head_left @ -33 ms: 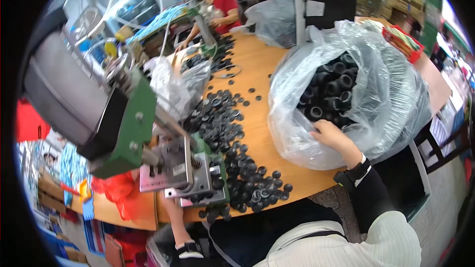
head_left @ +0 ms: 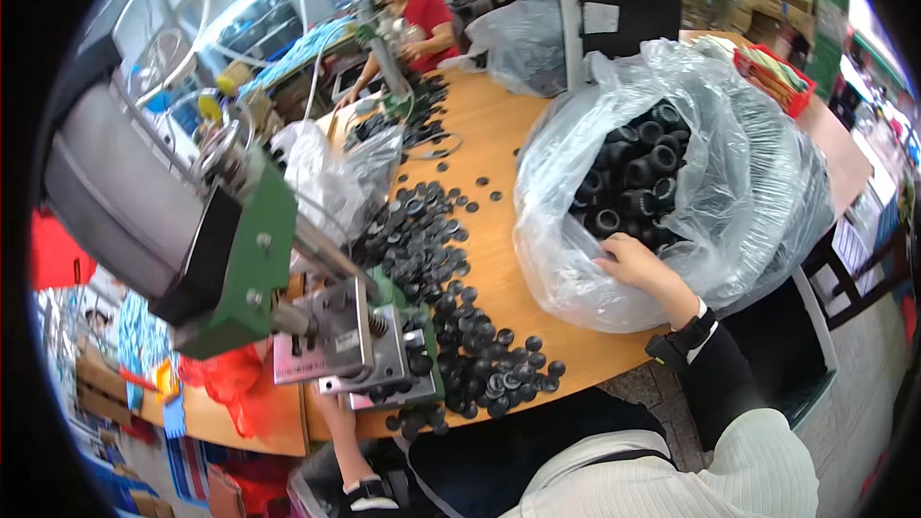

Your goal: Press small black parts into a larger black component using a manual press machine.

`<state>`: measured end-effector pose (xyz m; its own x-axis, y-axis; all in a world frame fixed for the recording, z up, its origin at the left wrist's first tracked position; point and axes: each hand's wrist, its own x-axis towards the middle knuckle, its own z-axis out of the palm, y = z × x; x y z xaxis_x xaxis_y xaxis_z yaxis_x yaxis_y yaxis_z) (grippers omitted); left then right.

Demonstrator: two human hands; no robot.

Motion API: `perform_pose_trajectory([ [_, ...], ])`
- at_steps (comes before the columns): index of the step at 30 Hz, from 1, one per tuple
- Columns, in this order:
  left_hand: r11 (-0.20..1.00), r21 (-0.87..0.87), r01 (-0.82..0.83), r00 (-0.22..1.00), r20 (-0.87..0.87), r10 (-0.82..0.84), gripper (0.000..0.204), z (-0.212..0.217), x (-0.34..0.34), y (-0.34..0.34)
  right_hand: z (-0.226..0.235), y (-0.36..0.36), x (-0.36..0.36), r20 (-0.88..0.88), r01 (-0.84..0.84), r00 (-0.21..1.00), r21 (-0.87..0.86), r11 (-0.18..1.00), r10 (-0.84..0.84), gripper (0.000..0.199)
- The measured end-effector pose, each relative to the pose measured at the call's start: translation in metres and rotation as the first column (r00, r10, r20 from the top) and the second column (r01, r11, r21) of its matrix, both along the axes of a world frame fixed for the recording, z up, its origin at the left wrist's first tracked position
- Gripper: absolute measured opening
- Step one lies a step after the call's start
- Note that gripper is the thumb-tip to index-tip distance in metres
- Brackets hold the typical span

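Observation:
My right hand is at the near left rim of a large clear plastic bag, its fingers curled onto the film. Inside the bag's mouth lie many black cup-shaped parts, just beyond the fingertips. At the left, my left hand reaches under the front of a green and steel press; the press head hides its fingers. Small round black caps are heaped on the table right beside the press, some at its base.
The wooden table curves around in front of me. A co-worker in red sits at the far end by another machine. A red basket stands behind the bag; a red plastic bag lies left of the press. A dark bin is at right.
The whole view has shifted slightly, with the far table and bag a little further left. Both hands keep their places at the bag rim and under the press.

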<state>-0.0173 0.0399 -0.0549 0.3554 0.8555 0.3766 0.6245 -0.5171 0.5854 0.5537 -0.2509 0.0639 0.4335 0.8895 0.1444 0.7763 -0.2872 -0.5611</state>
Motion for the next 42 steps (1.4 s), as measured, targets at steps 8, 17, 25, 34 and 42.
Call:
perform_pose_trajectory([
  [8,0.963,-0.208,-0.17,0.756,0.6,0.262,0.041,0.086,0.037,-0.069,-0.002,0.011,0.004,-0.163,0.171,0.975,0.119,0.978,-0.151,0.028],
  [17,0.975,-0.012,0.224,0.685,0.714,-0.148,0.057,0.162,0.123,-0.093,0.0,0.056,0.018,0.375,0.407,0.863,-0.117,0.906,-0.339,0.026],
  [25,0.908,0.13,-0.398,0.767,0.59,0.251,0.049,0.17,0.158,-0.105,0.064,0.006,-0.031,-0.168,0.255,0.961,0.25,0.934,-0.218,0.048],
  [34,0.886,0.265,-0.38,0.915,0.248,0.318,0.035,0.177,0.148,-0.125,0.109,0.056,-0.203,-0.333,-0.357,0.739,0.544,0.76,0.586,0.06],
  [42,0.638,-0.059,-0.768,0.565,0.405,0.719,0.035,0.123,0.016,-0.208,0.077,0.128,-0.287,-0.107,-0.481,0.747,0.594,0.645,0.656,0.049],
])
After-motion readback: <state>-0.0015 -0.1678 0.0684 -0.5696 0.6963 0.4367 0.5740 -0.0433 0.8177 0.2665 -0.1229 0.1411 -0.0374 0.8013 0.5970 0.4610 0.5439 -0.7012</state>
